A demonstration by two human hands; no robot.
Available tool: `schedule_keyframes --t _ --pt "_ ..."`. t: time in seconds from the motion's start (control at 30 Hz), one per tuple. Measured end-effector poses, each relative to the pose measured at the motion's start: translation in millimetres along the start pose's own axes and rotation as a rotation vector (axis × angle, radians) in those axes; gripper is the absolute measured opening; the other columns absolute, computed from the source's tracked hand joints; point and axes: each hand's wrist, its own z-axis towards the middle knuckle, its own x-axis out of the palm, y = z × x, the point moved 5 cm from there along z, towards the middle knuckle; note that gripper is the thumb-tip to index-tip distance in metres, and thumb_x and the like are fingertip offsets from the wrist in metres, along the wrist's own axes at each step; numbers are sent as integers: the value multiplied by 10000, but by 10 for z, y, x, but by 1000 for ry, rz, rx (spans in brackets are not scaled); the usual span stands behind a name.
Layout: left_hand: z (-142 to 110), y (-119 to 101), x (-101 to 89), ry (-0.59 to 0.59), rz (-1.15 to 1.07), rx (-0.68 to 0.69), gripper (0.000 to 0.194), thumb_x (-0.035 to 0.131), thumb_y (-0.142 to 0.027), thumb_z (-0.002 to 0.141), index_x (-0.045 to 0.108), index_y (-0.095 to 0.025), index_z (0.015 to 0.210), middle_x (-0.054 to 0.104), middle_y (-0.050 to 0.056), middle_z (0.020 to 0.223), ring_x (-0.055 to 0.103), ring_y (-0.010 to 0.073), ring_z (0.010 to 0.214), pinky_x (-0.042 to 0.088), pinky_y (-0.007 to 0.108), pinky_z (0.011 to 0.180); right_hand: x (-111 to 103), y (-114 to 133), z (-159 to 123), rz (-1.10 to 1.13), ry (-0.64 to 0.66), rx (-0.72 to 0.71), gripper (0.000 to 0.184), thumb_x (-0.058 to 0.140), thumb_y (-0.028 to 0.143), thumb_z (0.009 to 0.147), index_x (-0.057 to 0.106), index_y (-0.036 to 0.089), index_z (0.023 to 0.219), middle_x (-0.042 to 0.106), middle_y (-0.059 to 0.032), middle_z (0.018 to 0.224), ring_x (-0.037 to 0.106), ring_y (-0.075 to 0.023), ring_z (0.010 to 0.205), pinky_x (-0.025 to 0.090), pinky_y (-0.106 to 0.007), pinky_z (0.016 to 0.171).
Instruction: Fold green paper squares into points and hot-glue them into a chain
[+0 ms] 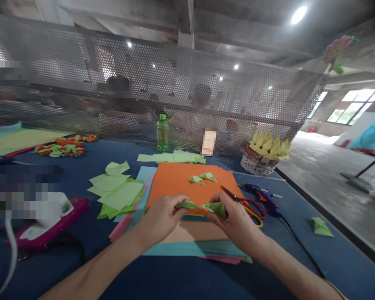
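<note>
My left hand point(168, 214) is closed on a small folded piece of green paper point(187, 204). Another folded green paper piece point(217, 208) is pinched in my right hand point(233, 216). The pointed ends of the two pieces face each other with a narrow gap between them. Both hands are over a stack of coloured paper topped by an orange sheet point(175, 179). Two folded green triangles point(203, 178) lie on that sheet, beyond my hands. Scissors point(251, 208) with red and yellow handles lie beside my right hand.
Loose green paper squares point(118, 191) lie left of the stack, near a magenta power strip point(78, 205). A blue glue gun point(264, 198) with a cord rests at right. Farther back stand a green bottle point(163, 135) and a basket point(258, 162) holding folded yellow pieces. A perforated screen point(162, 83) borders the table.
</note>
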Motion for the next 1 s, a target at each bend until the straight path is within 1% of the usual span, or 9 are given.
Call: schedule_keyframes --t 0.1,0.2,0.3,0.4,0.57,0.8,0.9,1.0 --pt "-7 -17 29 24 -3 -5 199 507 -221 923 703 -242 949 739 -12 848 676 188 752 443 237 654 29 30 -35 -11 16 -58 133 535 334 982 482 235 1052 668 3 861 636 -175 757 430 -259 659" --pt "-19 -24 59 35 3 -5 193 498 -212 932 687 -246 951 732 -21 859 662 176 740 424 238 651 60 52 -87 -66 31 -96 104 481 272 989 465 227 1082 670 -36 918 653 -205 801 465 -296 691" --pt "-37 -37 82 44 12 2 186 497 -226 942 680 -252 964 729 -23 881 657 174 751 424 242 670 96 73 -132 -108 40 -132 134 472 230 981 451 227 1113 670 -69 1009 666 -238 911 499 -345 768" --pt "-50 -53 95 55 19 4 198 483 -234 950 680 -253 960 731 -12 911 668 185 786 432 243 684 121 73 -147 -139 41 -126 156 479 191 975 446 231 1122 666 -85 1078 661 -262 996 511 -386 825" --pt "-50 -55 123 72 12 1 204 478 -230 957 681 -239 957 727 1 906 666 191 797 424 247 693 129 70 -132 -148 71 -82 179 500 142 965 451 223 1116 670 -91 1081 665 -273 1010 522 -401 831" --pt "-57 -54 160 92 -26 -4 200 497 -195 955 684 -253 1000 709 -23 878 636 168 781 370 250 679 142 98 -118 -195 113 -72 203 552 160 962 457 221 1130 685 -88 1087 675 -275 1031 507 -375 840" --pt "-62 -48 166 105 -41 -24 186 506 -229 964 689 -252 990 700 -24 845 624 166 756 360 253 663 170 78 -114 -222 166 -1 222 556 203 966 454 234 1160 703 -79 1053 701 -283 980 497 -353 785" --pt "-58 -34 169 128 -61 -54 171 533 -283 961 697 -252 999 692 -30 803 612 162 710 352 252 629 186 44 -127 -222 223 94 285 557 277 969 429 252 1223 716 -68 992 716 -288 923 478 -341 743"
